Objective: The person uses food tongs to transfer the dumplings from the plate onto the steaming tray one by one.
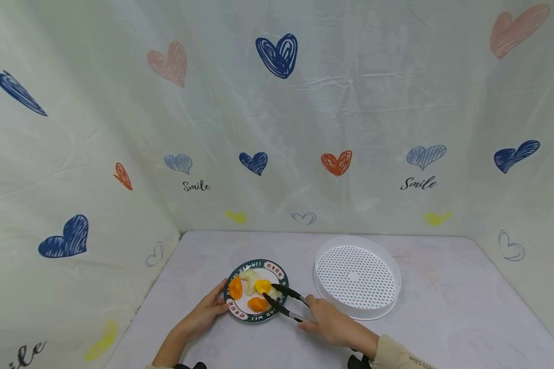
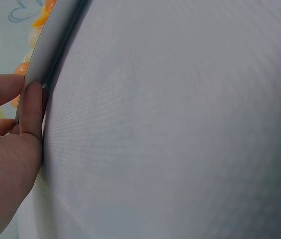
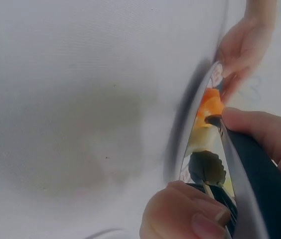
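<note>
A round plate (image 1: pixel 240 313) with a dark green patterned rim rests on the table. My left hand (image 1: pixel 208 311) grips its left edge, and in the left wrist view the fingers (image 2: pixel 31 112) pinch the rim. On the plate lie orange (image 1: pixel 235 288), yellow (image 1: pixel 262 286) and white (image 1: pixel 248 280) dumpling-like pieces. My right hand (image 1: pixel 328 322) holds black-and-silver tongs (image 1: pixel 283 310) from the right, thumb and fingers on opposite arms. The tong tips are spread over the plate's right side, beside the yellow piece, with a pale piece (image 1: pixel 275 293) showing between them.
A white round perforated tray (image 1: pixel 356 277) stands right of the plate, close behind my right hand. The table (image 1: pixel 424 297) has a white cloth, and a heart-printed curtain (image 1: pixel 304 113) hangs along its back and left sides.
</note>
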Motion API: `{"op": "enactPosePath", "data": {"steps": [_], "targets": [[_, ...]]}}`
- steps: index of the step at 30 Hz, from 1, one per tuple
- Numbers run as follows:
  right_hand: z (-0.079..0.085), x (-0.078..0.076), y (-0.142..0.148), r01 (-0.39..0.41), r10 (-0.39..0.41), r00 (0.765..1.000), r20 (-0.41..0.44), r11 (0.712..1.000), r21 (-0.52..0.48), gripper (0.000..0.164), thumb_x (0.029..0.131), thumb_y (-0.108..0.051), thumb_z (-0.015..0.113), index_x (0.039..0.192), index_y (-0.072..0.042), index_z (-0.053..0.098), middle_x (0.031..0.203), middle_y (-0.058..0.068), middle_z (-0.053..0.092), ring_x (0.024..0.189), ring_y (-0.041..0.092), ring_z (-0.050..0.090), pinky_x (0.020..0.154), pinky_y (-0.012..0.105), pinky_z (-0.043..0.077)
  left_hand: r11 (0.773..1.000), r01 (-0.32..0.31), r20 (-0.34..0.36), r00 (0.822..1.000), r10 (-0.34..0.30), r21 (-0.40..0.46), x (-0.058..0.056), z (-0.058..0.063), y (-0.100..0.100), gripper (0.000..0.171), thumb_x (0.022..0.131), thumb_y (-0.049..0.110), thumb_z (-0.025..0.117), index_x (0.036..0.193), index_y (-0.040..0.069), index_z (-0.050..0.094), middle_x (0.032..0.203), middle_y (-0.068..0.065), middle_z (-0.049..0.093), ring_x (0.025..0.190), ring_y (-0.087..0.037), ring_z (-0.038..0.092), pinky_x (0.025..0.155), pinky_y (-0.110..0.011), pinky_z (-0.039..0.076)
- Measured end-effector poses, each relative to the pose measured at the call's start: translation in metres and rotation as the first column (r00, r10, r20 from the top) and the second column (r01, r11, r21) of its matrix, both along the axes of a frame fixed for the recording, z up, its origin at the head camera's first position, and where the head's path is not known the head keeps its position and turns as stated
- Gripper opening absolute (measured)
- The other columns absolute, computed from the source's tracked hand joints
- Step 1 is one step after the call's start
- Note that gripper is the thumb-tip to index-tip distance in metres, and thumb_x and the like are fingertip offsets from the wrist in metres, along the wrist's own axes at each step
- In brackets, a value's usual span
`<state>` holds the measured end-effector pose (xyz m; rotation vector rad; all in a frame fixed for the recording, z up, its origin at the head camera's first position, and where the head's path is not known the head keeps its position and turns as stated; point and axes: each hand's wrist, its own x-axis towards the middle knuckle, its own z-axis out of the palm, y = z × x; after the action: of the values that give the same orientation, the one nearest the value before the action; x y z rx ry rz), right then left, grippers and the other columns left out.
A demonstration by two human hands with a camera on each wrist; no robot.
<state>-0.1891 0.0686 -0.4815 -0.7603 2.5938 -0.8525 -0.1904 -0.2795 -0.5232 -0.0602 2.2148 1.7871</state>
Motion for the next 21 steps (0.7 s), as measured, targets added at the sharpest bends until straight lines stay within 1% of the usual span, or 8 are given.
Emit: {"op": "enactPosePath", "data": {"steps": [3, 6, 8, 11, 13, 16, 19, 21], "targets": [[0.0006, 0.0002, 0.0, -0.001, 0.001, 1.0, -0.001, 1.0, -0.004, 0.045, 0.092, -0.03, 0.071, 0.111, 0.007, 0.056, 0.077, 0.001, 0.053, 0.063, 0.012, 0.047, 0.052, 0.027, 0.042, 1.0, -0.016, 0.01, 1.0, 0.016, -0.004, 0.0001, -0.0002, 0.0002, 0.076, 0.096, 0.0, 0.058, 0.157, -0.002, 0.014, 0.161, -0.029, 0.01, 0.118, -0.03, 0.039, 0.098, -0.031, 0.043], [0.0022, 0.0004, -0.0002, 0.01, -0.01, 1.0, 0.009, 1.0, 0.0, 0.044, 0.091, -0.028, 0.072, 0.111, 0.007, 0.056, 0.077, 0.002, 0.053, 0.063, 0.012, 0.047, 0.052, 0.027, 0.042, 0.999, -0.031, 0.013, 0.999, 0.031, -0.018, -0.0007, -0.0006, 0.0003, 0.075, 0.096, 0.001, 0.058, 0.158, -0.001, 0.016, 0.161, -0.028, 0.013, 0.117, -0.028, 0.04, 0.099, -0.033, 0.044], [0.0026, 0.0004, -0.0006, 0.019, -0.019, 1.0, 0.012, 1.0, 0.001, 0.044, 0.091, -0.028, 0.073, 0.11, 0.008, 0.056, 0.077, 0.003, 0.054, 0.063, 0.013, 0.048, 0.052, 0.028, 0.043, 0.999, -0.036, 0.012, 0.999, 0.037, -0.026, -0.0016, -0.0013, 0.0001, 0.075, 0.096, 0.001, 0.059, 0.158, 0.0, 0.016, 0.16, -0.028, 0.018, 0.114, -0.028, 0.042, 0.098, -0.035, 0.044], [0.0027, 0.0007, -0.002, 0.034, -0.034, 0.999, 0.01, 0.999, 0.011, 0.045, 0.09, -0.028, 0.074, 0.11, 0.008, 0.056, 0.078, 0.004, 0.054, 0.064, 0.014, 0.048, 0.053, 0.029, 0.043, 0.999, -0.042, 0.012, 0.999, 0.042, -0.032, -0.0017, -0.0019, -0.0003, 0.075, 0.095, 0.001, 0.059, 0.158, 0.0, 0.017, 0.159, -0.027, 0.021, 0.111, -0.028, 0.043, 0.094, -0.034, 0.045], [0.0023, 0.0012, -0.003, 0.045, -0.045, 0.999, 0.009, 0.999, 0.018, 0.045, 0.089, -0.027, 0.075, 0.11, 0.008, 0.056, 0.078, 0.004, 0.054, 0.065, 0.014, 0.048, 0.054, 0.029, 0.043, 0.999, -0.035, 0.015, 0.999, 0.036, -0.024, -0.0018, -0.003, -0.0008, 0.075, 0.095, 0.001, 0.059, 0.158, 0.0, 0.017, 0.159, -0.026, 0.02, 0.111, -0.029, 0.042, 0.092, -0.031, 0.043], [0.0033, 0.0028, -0.0046, 0.06, -0.06, 0.998, 0.001, 0.998, 0.031, 0.045, 0.088, -0.027, 0.075, 0.109, 0.008, 0.056, 0.077, 0.004, 0.053, 0.064, 0.015, 0.048, 0.053, 0.03, 0.043, 1.0, -0.028, 0.014, 1.0, 0.028, -0.014, -0.0016, -0.0039, -0.0013, 0.076, 0.095, 0.001, 0.059, 0.158, -0.001, 0.017, 0.161, -0.027, 0.016, 0.116, -0.029, 0.039, 0.095, -0.029, 0.044], [0.005, 0.005, -0.0054, 0.071, -0.07, 0.997, -0.015, 0.997, 0.041, 0.046, 0.087, -0.026, 0.077, 0.108, 0.009, 0.056, 0.077, 0.007, 0.054, 0.064, 0.016, 0.049, 0.053, 0.032, 0.044, 1.0, -0.017, 0.01, 1.0, 0.017, -0.008, -0.0017, -0.0048, -0.0021, 0.076, 0.095, 0.002, 0.06, 0.158, -0.001, 0.016, 0.16, -0.027, 0.017, 0.117, -0.029, 0.038, 0.096, -0.028, 0.043], [0.007, 0.0063, -0.0057, 0.081, -0.08, 0.997, -0.021, 0.995, 0.052, 0.049, 0.086, -0.026, 0.078, 0.109, 0.01, 0.055, 0.078, 0.009, 0.055, 0.065, 0.017, 0.05, 0.054, 0.033, 0.045, 1.0, -0.015, 0.005, 1.0, 0.015, -0.004, -0.0015, -0.004, -0.0021, 0.076, 0.095, 0.002, 0.06, 0.158, -0.002, 0.015, 0.158, -0.027, 0.02, 0.114, -0.029, 0.04, 0.092, -0.028, 0.043]]}}
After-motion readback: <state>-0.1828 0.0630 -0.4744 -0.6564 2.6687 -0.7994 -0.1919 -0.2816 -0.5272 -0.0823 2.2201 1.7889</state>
